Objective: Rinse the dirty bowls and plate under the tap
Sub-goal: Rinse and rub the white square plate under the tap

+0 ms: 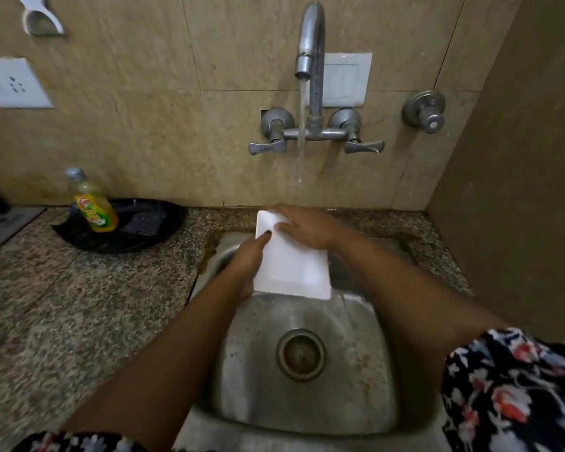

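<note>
Tap (310, 44) running. White square plate (291, 259) held tilted over sink (366, 370), far edge under stream. Left hand (247, 265) grips plate's left edge, thumb on top. Right hand (302, 228) flat on upper face, fingers (286, 227) straight, likely rubbing. Plate rinse in progress. No bowls in view; their rinse status unknown. Detergent bottle (93, 205) on desk (79, 305), untouched.

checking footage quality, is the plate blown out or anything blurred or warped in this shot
Head view: the white plate is overexposed, its surface detail lost; wide-angle distortion bows the counter edges and wall tile lines; corners darken; the left hand and right hand look slightly soft.
</note>
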